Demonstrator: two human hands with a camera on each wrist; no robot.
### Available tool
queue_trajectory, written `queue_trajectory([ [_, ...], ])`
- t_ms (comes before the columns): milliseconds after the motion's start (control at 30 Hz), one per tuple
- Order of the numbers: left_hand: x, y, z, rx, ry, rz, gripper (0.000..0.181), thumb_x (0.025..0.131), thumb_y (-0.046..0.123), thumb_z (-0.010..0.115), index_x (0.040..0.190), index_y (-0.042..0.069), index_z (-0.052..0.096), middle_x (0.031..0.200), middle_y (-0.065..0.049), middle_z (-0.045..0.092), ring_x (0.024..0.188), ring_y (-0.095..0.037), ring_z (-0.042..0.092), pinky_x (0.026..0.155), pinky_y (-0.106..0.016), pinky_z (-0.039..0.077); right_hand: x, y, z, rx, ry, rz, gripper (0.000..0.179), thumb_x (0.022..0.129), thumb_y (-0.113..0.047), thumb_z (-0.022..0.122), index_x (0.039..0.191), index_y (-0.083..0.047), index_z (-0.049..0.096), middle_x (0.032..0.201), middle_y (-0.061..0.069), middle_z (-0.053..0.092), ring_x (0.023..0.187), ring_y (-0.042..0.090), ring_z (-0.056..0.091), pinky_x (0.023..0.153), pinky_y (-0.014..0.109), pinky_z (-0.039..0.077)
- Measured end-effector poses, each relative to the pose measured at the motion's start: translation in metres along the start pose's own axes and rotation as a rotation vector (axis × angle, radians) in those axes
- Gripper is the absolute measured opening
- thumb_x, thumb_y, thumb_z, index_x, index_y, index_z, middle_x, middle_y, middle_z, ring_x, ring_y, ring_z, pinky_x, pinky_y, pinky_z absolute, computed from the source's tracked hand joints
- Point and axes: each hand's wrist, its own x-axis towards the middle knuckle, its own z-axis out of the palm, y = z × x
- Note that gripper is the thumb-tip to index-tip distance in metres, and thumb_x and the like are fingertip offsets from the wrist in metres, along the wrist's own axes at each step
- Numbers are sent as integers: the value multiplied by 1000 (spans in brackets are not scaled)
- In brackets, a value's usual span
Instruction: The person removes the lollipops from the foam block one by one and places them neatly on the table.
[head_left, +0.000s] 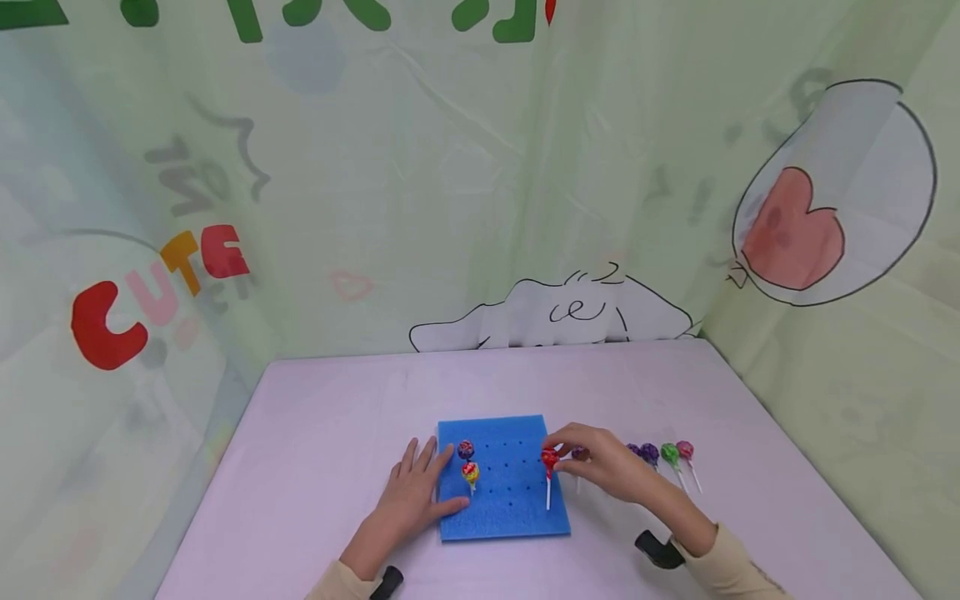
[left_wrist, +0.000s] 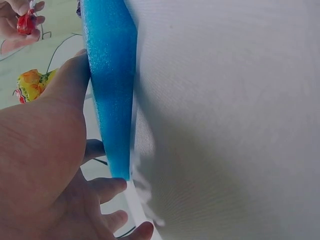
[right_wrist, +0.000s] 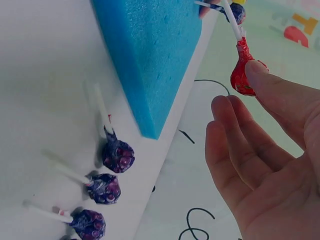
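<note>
A blue foam board (head_left: pixel 517 523) with rows of small holes lies on the table. In it stand a purple-wrapped lollipop (head_left: pixel 466 450) and a yellow-and-red lollipop (head_left: pixel 470 472), near its left side. My left hand (head_left: pixel 411 490) rests along the board's left edge, thumb on top and fingers extended. Over the board's right side, my right hand (head_left: pixel 603 462) pinches a red lollipop (right_wrist: pixel 243 75) by its wrapped head. Its white stick points down in the head view, and the tip looks free of the board, though the gap is hard to judge.
Right of the board lie more lollipops: several purple ones (right_wrist: pixel 118 155), a green one (head_left: pixel 670 453) and a pink one (head_left: pixel 686 450). One purple lollipop (head_left: pixel 580 454) is partly hidden by my right hand. A printed curtain (head_left: pixel 465 183) hangs behind the pale table (head_left: pixel 337 417).
</note>
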Motion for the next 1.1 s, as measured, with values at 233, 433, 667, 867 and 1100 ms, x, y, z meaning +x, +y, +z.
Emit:
queue_trajectory([
  [233,-1,0,1,11,-3,6,90,87,68,62,155,15,39,164,-20,27,153,-48,15,115,-70,26,-11,8,-5,23,11,16,30,96,-17,67,125,-8,66,112,5,70,97,21,68,81,24,58],
  [433,4,-1,1,24,11,2,90,87,68,63,156,16,38,165,-18,27,153,-47,14,116,-70,25,-16,13,-14,-22,37,10,31,95,-16,69,124,-6,66,112,5,71,96,17,67,79,24,57],
  [667,2,3,-4,-15,-8,-5,89,87,66,65,156,15,38,165,-19,26,153,-47,13,116,-70,23,-22,23,-24,-29,22,11,31,93,-14,71,123,-6,67,112,7,72,95,18,68,78,25,57],
  [867,1,4,-2,1,7,-6,88,88,65,64,156,15,39,165,-19,27,153,-48,14,117,-69,24,-22,30,-34,-22,0,10,33,93,-14,72,123,-4,66,115,11,71,101,27,69,84,29,59],
  [1100,2,1,1,1,2,-6,88,88,66,63,156,16,38,165,-18,26,153,-48,13,116,-70,24,-25,34,-44,7,-34,7,33,93,-12,71,123,0,65,115,13,71,99,23,69,82,27,59],
])
